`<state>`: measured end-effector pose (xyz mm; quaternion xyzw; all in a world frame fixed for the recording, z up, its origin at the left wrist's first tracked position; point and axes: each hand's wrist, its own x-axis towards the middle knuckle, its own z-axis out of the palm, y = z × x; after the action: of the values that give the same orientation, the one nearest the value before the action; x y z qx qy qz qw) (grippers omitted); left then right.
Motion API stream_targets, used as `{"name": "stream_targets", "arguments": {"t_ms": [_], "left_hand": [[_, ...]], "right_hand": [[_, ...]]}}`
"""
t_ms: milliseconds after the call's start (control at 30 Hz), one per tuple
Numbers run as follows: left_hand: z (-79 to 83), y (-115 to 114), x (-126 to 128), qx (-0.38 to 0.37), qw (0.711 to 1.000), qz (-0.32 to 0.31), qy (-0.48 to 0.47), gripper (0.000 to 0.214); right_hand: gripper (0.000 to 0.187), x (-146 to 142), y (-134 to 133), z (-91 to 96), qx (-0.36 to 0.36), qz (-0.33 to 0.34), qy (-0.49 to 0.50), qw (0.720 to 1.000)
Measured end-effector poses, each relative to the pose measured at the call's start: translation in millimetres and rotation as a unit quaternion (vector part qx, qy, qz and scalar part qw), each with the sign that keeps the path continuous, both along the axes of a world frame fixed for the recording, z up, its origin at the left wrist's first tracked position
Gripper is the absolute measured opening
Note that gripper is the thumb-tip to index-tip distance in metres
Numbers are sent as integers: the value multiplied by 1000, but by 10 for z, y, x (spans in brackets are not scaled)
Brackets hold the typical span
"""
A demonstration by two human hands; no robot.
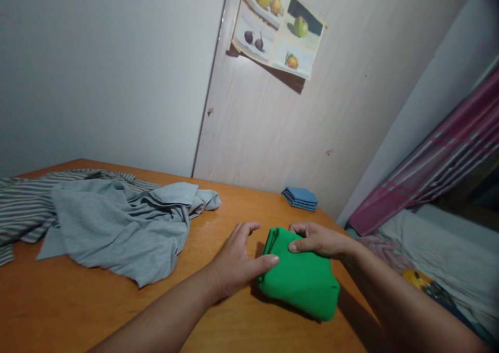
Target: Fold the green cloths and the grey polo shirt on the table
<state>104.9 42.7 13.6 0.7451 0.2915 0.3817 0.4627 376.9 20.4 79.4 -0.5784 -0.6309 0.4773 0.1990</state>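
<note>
At the right hand (317, 238): closed on the far edge of a green folded cloth (298, 285), with thumb on the top face and fingers partly hidden behind

At the left hand (236, 267): wide open, with fingers loosely curled and clear of the cloth, thumb tip at its left edge; cannot tell whether pressing or only hovering

Cloth in a thick bundle, near and right of centre, with layered edges at the left end; cannot tell whether resting on the tabletop (249, 205) or slightly raised

Weak point, as judged: a one-sided hold. Could fan open along the layered left end if the right thumb eased off before any firm hold from the left. Could also sag or twist at the near end if lifted by that pinch alone

Farther out, left: a crumpled grey garment (120, 233), partly over a striped garment (23, 199). Far right: a neat blue folded stack (302, 197), well apart; toppling unlikely, short of a wide sweep

Beyond: fruit pictures (273, 25) on the wall, a pink curtain (429, 155) to the right
</note>
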Motion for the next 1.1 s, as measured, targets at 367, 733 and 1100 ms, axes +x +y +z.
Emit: {"name": "stream_targets", "arguments": {"t_ms": [367,733,1100], "left_hand": [[229,-102,-14,-242,925,-244,-164,57],[259,-106,-96,-35,988,-119,-91,62],[382,-264,-143,119,988,-98,12,32]], "right_hand": [[41,-379,-460,170,114,-13,36,993],[36,-549,-577,140,353,-53,-144,923],[76,-697,-836,477,285,26,-212,934]]}}
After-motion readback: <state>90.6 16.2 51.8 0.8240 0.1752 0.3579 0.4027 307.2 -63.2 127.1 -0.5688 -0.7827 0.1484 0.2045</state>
